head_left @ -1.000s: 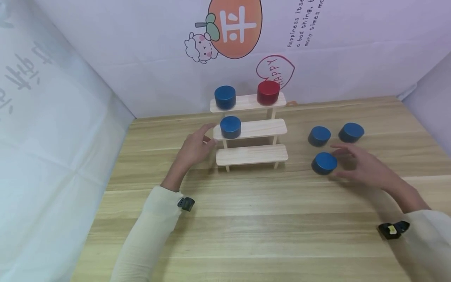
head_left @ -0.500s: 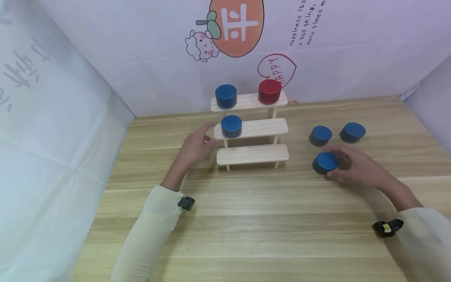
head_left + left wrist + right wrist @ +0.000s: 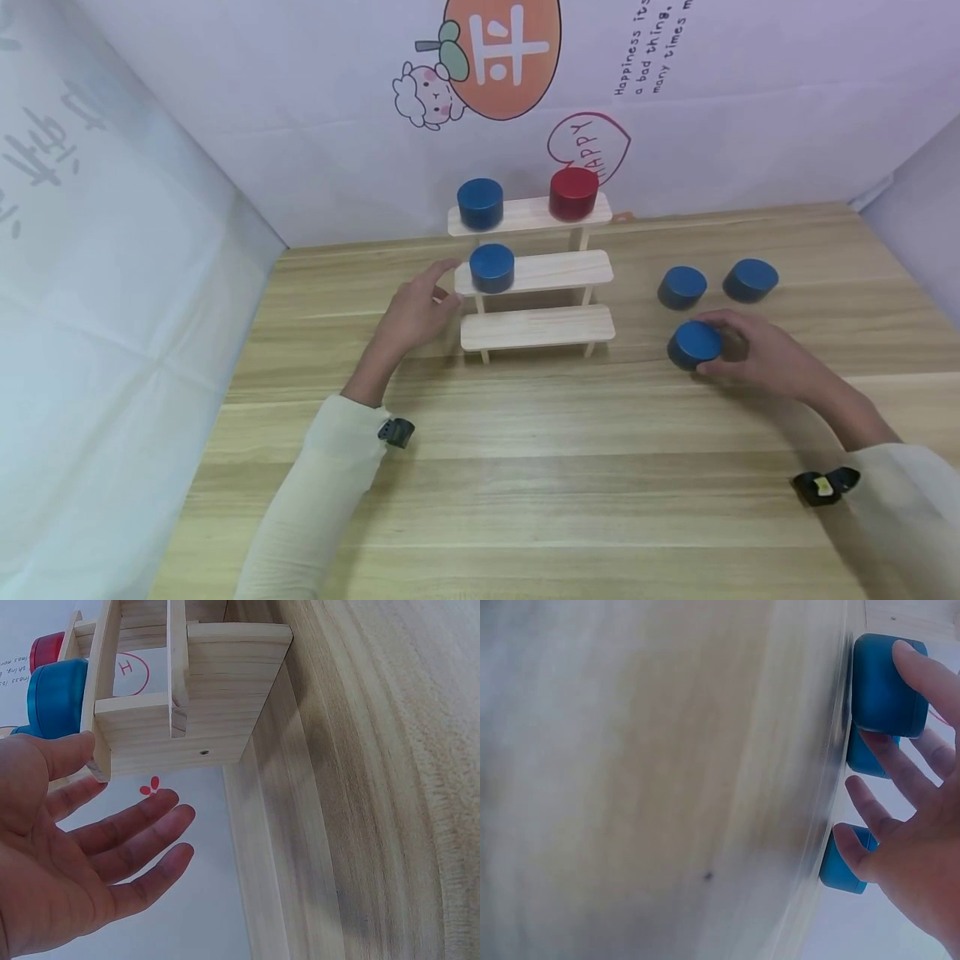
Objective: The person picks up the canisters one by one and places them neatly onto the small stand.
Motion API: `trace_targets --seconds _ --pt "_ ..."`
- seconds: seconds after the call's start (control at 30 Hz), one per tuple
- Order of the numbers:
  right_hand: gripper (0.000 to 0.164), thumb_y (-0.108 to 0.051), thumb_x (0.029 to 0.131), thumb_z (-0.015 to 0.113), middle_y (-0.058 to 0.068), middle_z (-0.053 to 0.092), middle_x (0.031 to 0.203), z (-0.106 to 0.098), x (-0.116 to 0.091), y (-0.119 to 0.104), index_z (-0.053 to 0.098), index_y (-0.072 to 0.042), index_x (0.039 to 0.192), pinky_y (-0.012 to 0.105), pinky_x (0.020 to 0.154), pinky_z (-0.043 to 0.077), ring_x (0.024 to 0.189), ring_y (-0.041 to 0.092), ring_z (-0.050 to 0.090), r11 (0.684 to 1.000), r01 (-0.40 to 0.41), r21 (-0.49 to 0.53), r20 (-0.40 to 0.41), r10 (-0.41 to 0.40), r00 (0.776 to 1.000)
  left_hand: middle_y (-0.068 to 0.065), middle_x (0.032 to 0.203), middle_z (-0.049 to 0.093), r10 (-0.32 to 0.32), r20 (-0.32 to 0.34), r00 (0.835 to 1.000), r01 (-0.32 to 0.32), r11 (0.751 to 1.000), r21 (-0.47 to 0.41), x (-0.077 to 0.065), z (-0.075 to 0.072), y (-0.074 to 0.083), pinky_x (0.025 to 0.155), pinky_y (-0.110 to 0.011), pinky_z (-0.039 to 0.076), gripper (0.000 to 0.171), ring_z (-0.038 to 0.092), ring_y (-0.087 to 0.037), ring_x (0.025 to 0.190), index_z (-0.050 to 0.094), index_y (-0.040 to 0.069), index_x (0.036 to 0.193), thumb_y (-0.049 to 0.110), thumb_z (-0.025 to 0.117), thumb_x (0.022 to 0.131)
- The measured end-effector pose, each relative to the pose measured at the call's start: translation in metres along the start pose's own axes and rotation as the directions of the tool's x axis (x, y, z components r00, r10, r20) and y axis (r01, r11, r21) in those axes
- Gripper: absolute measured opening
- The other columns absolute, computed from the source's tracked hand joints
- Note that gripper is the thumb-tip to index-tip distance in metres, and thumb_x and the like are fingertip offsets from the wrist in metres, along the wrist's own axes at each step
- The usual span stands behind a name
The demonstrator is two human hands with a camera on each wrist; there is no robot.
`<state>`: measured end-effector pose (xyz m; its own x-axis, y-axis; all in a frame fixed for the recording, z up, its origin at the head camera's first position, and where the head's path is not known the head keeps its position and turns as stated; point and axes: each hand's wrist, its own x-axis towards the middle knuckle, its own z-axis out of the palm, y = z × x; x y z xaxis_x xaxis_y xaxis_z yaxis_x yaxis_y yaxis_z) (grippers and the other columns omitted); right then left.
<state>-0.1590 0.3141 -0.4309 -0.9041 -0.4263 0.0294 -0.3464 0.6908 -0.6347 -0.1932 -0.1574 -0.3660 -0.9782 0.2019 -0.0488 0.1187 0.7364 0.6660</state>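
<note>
My left hand (image 3: 420,312) is at the left end of a three-step wooden display stand (image 3: 558,329). In the left wrist view, the thumb and index finger pinch the end of its middle board, while the other fingers stretch out free. My right hand (image 3: 768,354) grips a blue round tin (image 3: 696,343) on the table right of the stand, thumb at the near side and fingers at the far side. Another blue tin (image 3: 492,268) sits at the left of the middle board. On the top board stand a blue tin (image 3: 480,204) and a red tin (image 3: 573,194).
Behind the gripped tin, two more blue tins, one nearer the stand (image 3: 682,287) and one farther right (image 3: 751,280), rest on the wooden table (image 3: 525,483). A printed white cloth (image 3: 315,125) hangs behind the stand, and another cloth (image 3: 112,317) borders the left side.
My right hand has moved left onto the nearest blue tin and closed round it; that tin has shifted very slightly right. My left hand stays at the stand.
</note>
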Motion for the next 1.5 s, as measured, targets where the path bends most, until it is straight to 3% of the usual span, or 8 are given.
trace_targets --seconds 0.37,0.57,1.0,1.1,1.5 --pt "0.064 -0.016 0.084 0.082 0.028 0.049 0.138 -0.001 -0.003 -0.005 0.051 0.000 0.138 0.072 0.094 0.033 0.126 0.057 0.041 0.999 -0.044 0.022 -0.026 0.044 0.999 -0.019 0.120 0.066 0.002 -0.010 1.000 -0.002 1.000 0.007 0.000 0.000 0.001 0.068 -0.039 0.054 0.056 0.068 -0.029 0.097 0.039 0.019 0.154 0.021 0.056 0.101" --pt "0.063 -0.019 0.085 0.082 0.023 0.052 0.139 -0.001 -0.004 -0.010 0.053 -0.005 0.139 0.069 0.094 0.034 0.125 0.052 0.045 0.999 -0.049 0.010 -0.079 0.049 0.996 -0.019 0.120 0.066 -0.001 -0.013 1.000 0.002 1.000 0.010 -0.001 -0.001 0.001 0.069 -0.040 0.055 0.056 0.067 -0.030 0.099 0.039 0.020 0.154 0.021 0.056 0.101" --pt "0.063 -0.018 0.084 0.083 0.015 0.052 0.143 0.000 -0.005 -0.017 0.056 -0.013 0.140 0.072 0.098 0.030 0.131 0.047 0.041 0.997 -0.046 0.069 -0.132 0.055 0.990 -0.020 0.120 0.066 -0.007 -0.007 1.000 0.007 1.000 0.007 0.000 0.000 -0.001 0.072 -0.041 0.055 0.056 0.067 -0.030 0.101 0.039 0.019 0.154 0.021 0.056 0.100" --pt "0.063 -0.018 0.084 0.083 0.013 0.052 0.143 0.000 -0.005 -0.020 0.056 -0.014 0.140 0.066 0.101 0.032 0.130 0.039 0.043 0.997 -0.039 0.072 -0.145 0.049 0.988 -0.019 0.120 0.066 -0.011 -0.006 1.000 0.011 1.000 0.008 0.000 0.000 0.000 0.071 -0.041 0.055 0.056 0.067 -0.030 0.101 0.039 0.020 0.154 0.021 0.056 0.101" --pt "0.064 -0.021 0.084 0.082 0.018 0.048 0.145 -0.005 -0.001 -0.041 0.054 -0.015 0.141 0.074 0.095 0.029 0.130 0.051 0.040 0.991 -0.058 0.121 -0.154 0.077 0.985 -0.019 0.120 0.067 0.001 -0.005 1.000 -0.001 1.000 0.004 0.000 0.000 0.001 0.072 -0.042 0.055 0.055 0.068 -0.030 0.100 0.040 0.020 0.154 0.021 0.057 0.101"
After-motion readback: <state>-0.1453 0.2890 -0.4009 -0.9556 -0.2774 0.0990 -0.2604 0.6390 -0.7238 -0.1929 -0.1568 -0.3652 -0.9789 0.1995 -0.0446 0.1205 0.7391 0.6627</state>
